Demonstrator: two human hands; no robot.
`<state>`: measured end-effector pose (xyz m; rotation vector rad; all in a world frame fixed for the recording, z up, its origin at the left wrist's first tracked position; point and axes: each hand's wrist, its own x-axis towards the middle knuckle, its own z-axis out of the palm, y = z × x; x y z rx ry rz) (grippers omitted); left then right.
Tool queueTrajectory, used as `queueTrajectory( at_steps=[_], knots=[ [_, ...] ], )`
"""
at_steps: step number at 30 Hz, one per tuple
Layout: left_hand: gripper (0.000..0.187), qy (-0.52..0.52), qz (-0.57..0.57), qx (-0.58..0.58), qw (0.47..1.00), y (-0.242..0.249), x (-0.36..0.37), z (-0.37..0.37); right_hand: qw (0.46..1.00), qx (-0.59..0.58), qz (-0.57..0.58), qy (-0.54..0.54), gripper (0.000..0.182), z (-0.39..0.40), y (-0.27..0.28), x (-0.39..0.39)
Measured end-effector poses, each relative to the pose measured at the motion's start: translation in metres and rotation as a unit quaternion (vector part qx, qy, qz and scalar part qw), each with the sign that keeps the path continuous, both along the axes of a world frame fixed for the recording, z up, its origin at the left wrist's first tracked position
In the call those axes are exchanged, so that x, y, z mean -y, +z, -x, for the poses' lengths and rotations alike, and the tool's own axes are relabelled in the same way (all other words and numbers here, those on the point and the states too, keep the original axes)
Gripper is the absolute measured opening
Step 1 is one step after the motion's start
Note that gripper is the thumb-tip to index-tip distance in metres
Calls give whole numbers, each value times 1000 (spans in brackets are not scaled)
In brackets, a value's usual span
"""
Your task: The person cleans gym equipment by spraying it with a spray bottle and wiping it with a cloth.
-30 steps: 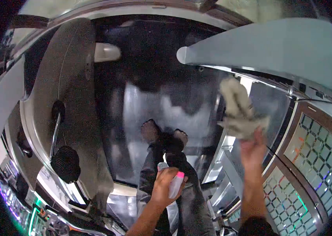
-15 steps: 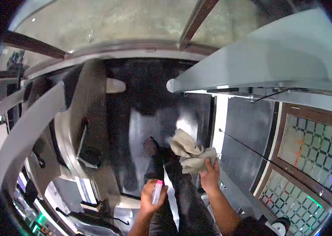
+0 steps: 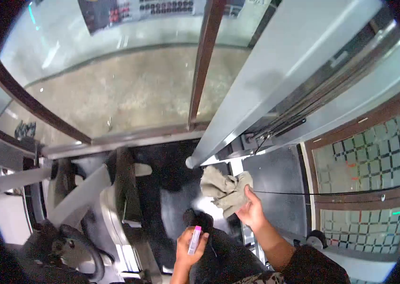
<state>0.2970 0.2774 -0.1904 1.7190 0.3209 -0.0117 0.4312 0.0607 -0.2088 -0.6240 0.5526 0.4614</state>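
Low in the middle, my left hand [image 3: 185,251] is closed around a small pale bottle [image 3: 193,242] with a pink cap, held upright with the cap at the top. My right hand [image 3: 253,212], to its right and a little higher, grips a crumpled beige cloth [image 3: 224,190] between thumb and fingers. The cloth's far end hangs loose to the left. Both hands are in front of my body, apart from each other, above a dark, shiny surface [image 3: 174,201].
On the left stands a machine with pale grey rails [image 3: 81,194] and a black curved part [image 3: 97,265]. A thick grey post [image 3: 275,71] slants across the upper right. Brown-framed glass [image 3: 202,61] lies ahead; patterned panes [image 3: 365,154] and a thin black cord [image 3: 290,193] are at right.
My view has tilted up and turned, showing more beyond the glass. Both hands keep hold of the bottle and the cloth; the cloth has shifted slightly in shape.
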Motion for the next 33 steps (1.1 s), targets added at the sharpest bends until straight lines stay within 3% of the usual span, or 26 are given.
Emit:
queueTrajectory(
  at_steps=[6, 9, 12, 13, 14, 17, 20, 21, 26, 29, 33],
  knots=[
    [17, -64, -45, 85, 993, 88, -29, -14, 994, 97, 0, 41, 49, 8, 105, -20],
    [15, -66, -74, 163, 982, 127, -48, -21, 982, 174, -29, 72, 48, 9, 119, -17],
    [16, -38, -95, 247, 964, 135, -67, -28, 971, 224, 40, 65, 51, 7, 152, -20],
    [16, -34, -119, 269, 955, 166, -71, -32, 965, 251, 32, 70, 50, 9, 171, -22],
    [20, -41, -282, 322, 903, 169, -72, -34, 965, 254, 30, 58, 49, 5, 178, -20],
    [20, -22, -164, 273, 948, 197, -69, -44, 963, 266, 25, 22, 45, 1, 198, -16],
    [21, -91, -287, 322, 898, 219, -69, -57, 966, 248, 71, -18, 46, 8, 215, -9],
    [23, -106, -203, 271, 935, 221, -65, -60, 964, 251, 85, -20, 46, 10, 221, -6],
    [30, -103, -276, 467, 834, 242, -49, -79, 945, 258, 201, -27, 45, 34, 253, 9],
    [30, -117, -268, 464, 836, 237, -39, -81, 932, 270, 239, -44, 45, 45, 257, 15],
    [28, -141, -227, 450, 852, 246, -22, -80, 945, 252, 200, -60, 43, 51, 271, 23]
  ],
)
